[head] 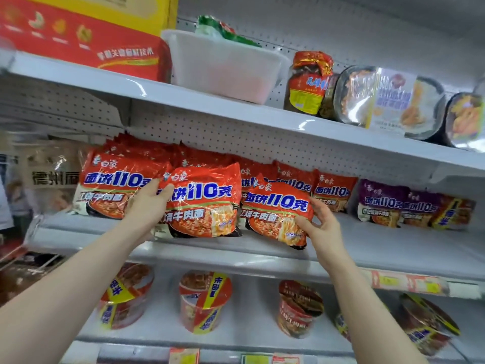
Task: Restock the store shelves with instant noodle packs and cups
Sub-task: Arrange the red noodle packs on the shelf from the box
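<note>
Red instant noodle packs stand in rows on the middle shelf [380,248]. My left hand [147,203] holds the left edge of a front red pack [204,203], thumb over its front face. My right hand [319,222] holds the right lower edge of another red pack [275,214], which tilts forward at the shelf front. More red packs [112,187] stand behind and to the left. Purple packs [380,203] stand at the right. Noodle cups [204,300] sit on the shelf below.
The top shelf carries a red and yellow carton [78,40], a white plastic tub [223,67], a jar [307,85] and round ready-meal bowls [388,98]. Price labels [409,283] run along the middle shelf's front rail. An aisle opens at the far left.
</note>
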